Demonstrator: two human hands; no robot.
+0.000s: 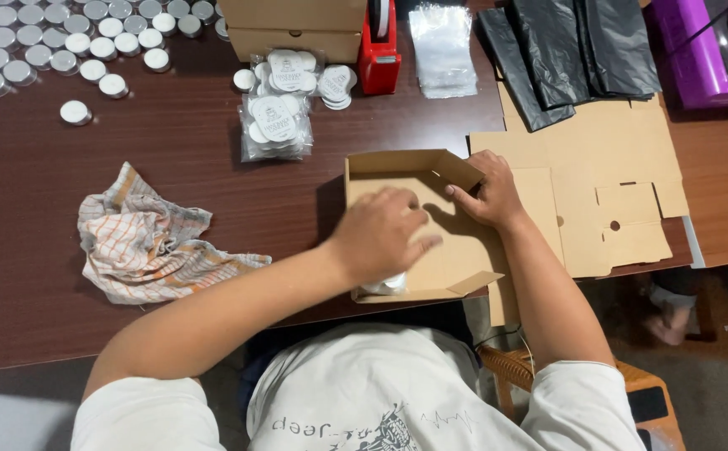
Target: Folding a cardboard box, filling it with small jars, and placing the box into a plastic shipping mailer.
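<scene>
At the far left of the dark wooden table (172,159), rows of small round silver tins (55,42) are spread out, and below them a crumpled cloth (151,242) with orange checks is left lying. Further right, clear bags of white round labels (276,125) are stacked near the table's middle, with two closed cardboard boxes (293,29) behind them and a red tape dispenser (379,50) just beside those.

Near the front edge an open, shallow cardboard box (414,171) is being worked on. The left hand (376,234) is laid inside it, palm down with fingers loosely curled; a clear plastic item (385,286) shows beneath the wrist, though whether it is gripped cannot be told. The right hand (485,192) is closed on the box's right wall, fingers pressed against the folded flap (451,171) (thumb side hidden).

To the right, flat unfolded cardboard blanks (606,192) are spread, touching the box. Behind them clear plastic bags (443,46) and black plastic bags (573,50) are laid, and a purple machine (715,50) is seen at the corner.
</scene>
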